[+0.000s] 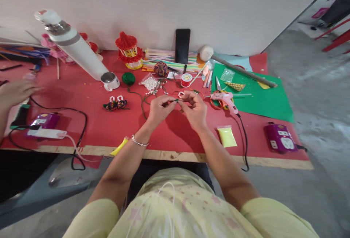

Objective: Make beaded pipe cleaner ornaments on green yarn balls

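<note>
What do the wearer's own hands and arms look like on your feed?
The left hand and right hand are ungloved. A silvery bangle circles the left wrist; none shows on the right. Both arms have short, pale yellow sleeves.

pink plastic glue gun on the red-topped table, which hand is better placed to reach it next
Probably the right hand: the glue gun lies close by on its right, with the left hand farther off. Both pinch dark green yarn, so the right may need freeing first.
</note>
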The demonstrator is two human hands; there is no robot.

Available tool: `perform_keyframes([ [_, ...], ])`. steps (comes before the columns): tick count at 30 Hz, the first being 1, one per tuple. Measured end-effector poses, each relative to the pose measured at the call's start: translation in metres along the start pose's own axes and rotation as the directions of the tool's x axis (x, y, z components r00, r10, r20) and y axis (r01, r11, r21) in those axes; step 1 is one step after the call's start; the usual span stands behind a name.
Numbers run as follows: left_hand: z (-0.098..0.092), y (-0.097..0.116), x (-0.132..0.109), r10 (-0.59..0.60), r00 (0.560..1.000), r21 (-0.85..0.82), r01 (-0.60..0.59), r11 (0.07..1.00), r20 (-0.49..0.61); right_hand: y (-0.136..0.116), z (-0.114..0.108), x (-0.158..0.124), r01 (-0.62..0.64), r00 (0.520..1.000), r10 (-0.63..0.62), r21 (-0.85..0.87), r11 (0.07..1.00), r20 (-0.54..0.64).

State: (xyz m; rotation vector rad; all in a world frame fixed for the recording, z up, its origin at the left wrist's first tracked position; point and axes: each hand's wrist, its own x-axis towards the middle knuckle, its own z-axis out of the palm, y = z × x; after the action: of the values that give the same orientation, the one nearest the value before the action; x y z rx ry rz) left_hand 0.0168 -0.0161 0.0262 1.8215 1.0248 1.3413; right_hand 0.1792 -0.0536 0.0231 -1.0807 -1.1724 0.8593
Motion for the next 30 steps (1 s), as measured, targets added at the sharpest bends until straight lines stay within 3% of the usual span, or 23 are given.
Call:
perform_keyframes([
  [8,0.0011,0.0032,-0.0005,0.012,1.0,0.018,-0.012,1.0,-0.002,0.0,-0.0008,0.0005,0.024,1.0,-0.024,-0.052,0.998,-0.006],
  [14,0.0002,0.0003,0.0002,-0.01,0.999,0.015,0.01,1.0,-0.032,-0.0006,0.0005,-0.0009,0.008,1.0,-0.008,0.002,1.0,0.014],
  [21,-0.0001,0.0021,-0.0004,0.021,1.0,0.045,-0.021,0.999,-0.012,0.0013,-0.0015,-0.0002,0.075,0.997,-0.076,-0.1,0.992,-0.014],
  [30,0.0002,0.0079,-0.0007,0.034,0.999,0.062,-0.034,0.997,0.005,-0.0011,-0.0013,-0.0014,0.054,0.998,-0.055,-0.124,0.991,-0.002],
])
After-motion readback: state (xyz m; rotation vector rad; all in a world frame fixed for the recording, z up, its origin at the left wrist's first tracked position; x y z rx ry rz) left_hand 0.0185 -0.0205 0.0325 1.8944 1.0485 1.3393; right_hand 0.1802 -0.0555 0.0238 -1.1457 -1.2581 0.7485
